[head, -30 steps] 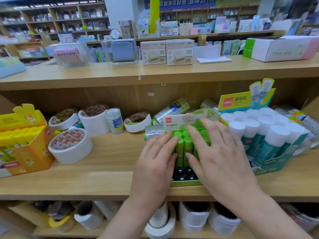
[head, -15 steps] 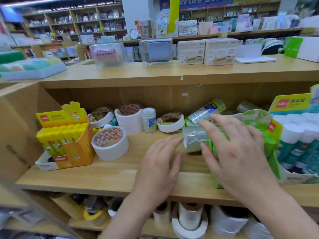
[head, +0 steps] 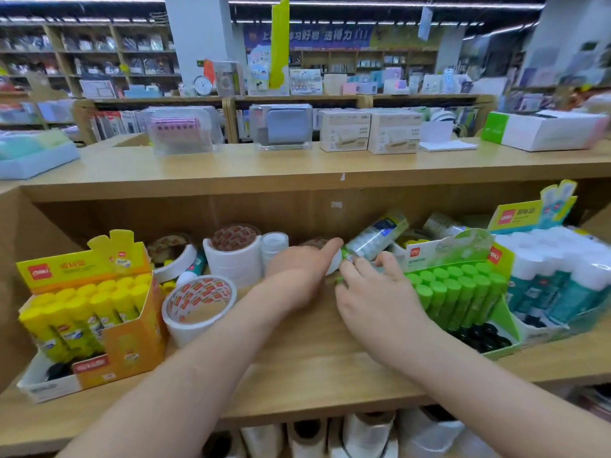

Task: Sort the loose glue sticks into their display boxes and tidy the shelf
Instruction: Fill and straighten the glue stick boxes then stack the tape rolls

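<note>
A green display box with rows of green glue sticks stands right of centre on the shelf. Further right is a box of white-capped teal glue sticks, and at the far left a yellow box of yellow glue sticks. My right hand sits just left of the green box, its fingers curled round a small green glue stick that mostly stays hidden. My left hand reaches behind it, index finger straight toward a clear tape pack; its other fingers are hidden.
White tape rolls and a taller stack of tape rolls stand between the yellow box and my hands. More rolls fill the shelf below. Boxes and cases sit on the counter top above.
Both hands left the green box and moved back and left toward the tape pack. My right hand's fingers have curled. The view swung left and up.
</note>
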Motion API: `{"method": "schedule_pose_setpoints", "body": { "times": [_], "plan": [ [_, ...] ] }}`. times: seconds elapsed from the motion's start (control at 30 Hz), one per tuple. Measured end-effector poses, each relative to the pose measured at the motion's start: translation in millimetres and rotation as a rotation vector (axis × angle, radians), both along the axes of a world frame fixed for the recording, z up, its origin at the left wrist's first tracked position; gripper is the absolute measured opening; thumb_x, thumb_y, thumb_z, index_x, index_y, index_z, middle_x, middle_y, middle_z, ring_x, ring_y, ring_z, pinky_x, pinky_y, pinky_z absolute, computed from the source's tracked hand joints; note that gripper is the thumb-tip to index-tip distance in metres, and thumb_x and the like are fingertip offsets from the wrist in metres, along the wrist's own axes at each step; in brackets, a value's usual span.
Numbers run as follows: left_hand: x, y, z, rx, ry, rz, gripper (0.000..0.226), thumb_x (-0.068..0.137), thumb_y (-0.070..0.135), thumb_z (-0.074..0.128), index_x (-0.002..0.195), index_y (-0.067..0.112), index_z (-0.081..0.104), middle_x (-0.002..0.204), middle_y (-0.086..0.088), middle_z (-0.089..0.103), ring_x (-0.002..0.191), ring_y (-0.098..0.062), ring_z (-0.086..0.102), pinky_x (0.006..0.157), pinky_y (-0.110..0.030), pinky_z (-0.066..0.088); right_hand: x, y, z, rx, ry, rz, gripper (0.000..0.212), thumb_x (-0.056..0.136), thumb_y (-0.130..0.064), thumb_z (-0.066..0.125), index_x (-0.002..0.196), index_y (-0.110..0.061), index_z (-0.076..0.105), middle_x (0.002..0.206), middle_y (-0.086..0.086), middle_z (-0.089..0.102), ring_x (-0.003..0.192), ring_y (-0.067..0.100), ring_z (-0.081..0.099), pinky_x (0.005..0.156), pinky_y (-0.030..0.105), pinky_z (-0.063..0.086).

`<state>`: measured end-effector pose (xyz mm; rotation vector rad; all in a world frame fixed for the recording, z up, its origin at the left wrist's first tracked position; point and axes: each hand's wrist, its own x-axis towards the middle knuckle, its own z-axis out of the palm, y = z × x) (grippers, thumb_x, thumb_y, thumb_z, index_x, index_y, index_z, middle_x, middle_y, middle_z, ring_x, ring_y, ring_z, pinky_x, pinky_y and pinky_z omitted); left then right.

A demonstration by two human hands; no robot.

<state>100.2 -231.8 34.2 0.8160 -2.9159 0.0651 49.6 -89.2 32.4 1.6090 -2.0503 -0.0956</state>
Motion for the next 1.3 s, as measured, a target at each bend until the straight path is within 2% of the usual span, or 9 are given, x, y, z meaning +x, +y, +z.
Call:
{"method": "schedule_pose_setpoints", "body": {
  "times": [0.2,0.43,0.6,0.7,0.8,0.97,1.1,1.2,1.3],
  "plan": [
    [4,-8,18,0.082,0.461,-0.090,0.056,0.091,0.019,0.051,0.143,0.026,0.030,0.108,-0.011,0.062,0.097,-0.033,0.059,0.079,-0.036,0.041,3,1,9,-0.092,-0.021,0.027,0.045,0.071,-0.010,0.019,0.062,-0.011,0.063,0.072,0.011,0.056,0.060,0.028,0.056,0.073,0.043,0.037],
    [11,-20,36,-0.298,0.239,-0.167,0.055,0.090,0.010,0.050,0.138,0.034,0.037,0.115,0.004,0.064,0.106,-0.024,0.060,0.080,-0.035,0.042,-10,0,18,0.059,0.065,-0.014,0.004,0.062,-0.013,0.064,0.062,-0.015,0.060,0.059,0.003,0.052,0.055,0.025,0.053,0.067,0.038,0.024],
    [45,-18,36,-0.394,0.262,-0.106,0.055,0.086,0.011,0.052,0.138,0.027,0.045,0.112,0.005,0.065,0.107,-0.022,0.055,0.081,-0.032,0.037,-15,1,17,0.077,0.073,-0.008,0.033,0.070,-0.011,0.032,0.057,-0.015,0.062,0.055,0.003,0.050,0.050,0.024,0.052,0.064,0.036,0.028],
    [67,-17,23,-0.271,0.306,-0.024,0.055,0.087,0.010,0.055,0.139,0.027,0.047,0.120,0.002,0.061,0.111,-0.024,0.048,0.081,-0.032,0.041,-9,6,23,0.172,0.118,-0.017,0.034,0.080,-0.011,0.037,0.094,-0.016,0.068,0.088,0.007,0.061,0.081,0.026,0.061,0.069,0.036,0.038],
    [75,-18,11,-0.213,0.320,0.003,0.056,0.076,0.005,0.065,0.130,0.020,0.058,0.115,-0.006,0.062,0.109,-0.031,0.051,0.083,-0.039,0.047,-13,10,21,0.284,0.071,-0.012,0.041,0.094,-0.012,0.035,0.134,-0.013,0.042,0.128,0.013,0.045,0.117,0.032,0.045,0.086,0.039,0.038],
    [61,2,1,-0.356,0.431,-0.176,0.045,0.066,0.003,0.059,0.110,0.011,0.066,0.109,-0.009,0.064,0.097,-0.031,0.057,0.083,-0.039,0.051,-16,3,6,0.106,0.081,-0.017,0.029,0.074,-0.012,0.043,0.084,-0.009,0.071,0.075,0.010,0.062,0.070,0.029,0.059,0.054,0.034,0.042],
    [19,17,-17,0.000,0.272,-0.374,0.040,0.089,0.016,0.047,0.127,0.011,0.055,0.125,-0.009,0.058,0.110,-0.027,0.057,0.095,-0.035,0.044,-8,4,-8,0.008,0.044,-0.089,0.048,0.079,-0.008,0.029,0.099,0.010,0.069,0.089,0.026,0.066,0.082,0.038,0.064,0.060,0.037,0.051],
    [-7,13,-13,0.270,0.018,-0.263,0.056,0.099,0.028,0.045,0.150,0.025,0.023,0.156,-0.010,0.023,0.142,-0.027,0.024,0.115,-0.035,0.022,-2,13,-19,0.019,-0.071,-0.177,0.050,0.078,-0.008,0.029,0.101,0.017,0.065,0.106,0.037,0.063,0.098,0.046,0.064,0.064,0.041,0.056],
    [-27,13,1,0.336,-0.156,-0.215,0.065,0.099,0.031,0.045,0.153,0.031,0.008,0.160,-0.010,0.009,0.147,-0.027,0.006,0.116,-0.032,0.010,-1,20,-24,0.018,-0.130,-0.181,0.051,0.078,-0.008,0.027,0.100,0.017,0.065,0.110,0.038,0.061,0.101,0.049,0.061,0.064,0.041,0.056]
  ]
}}
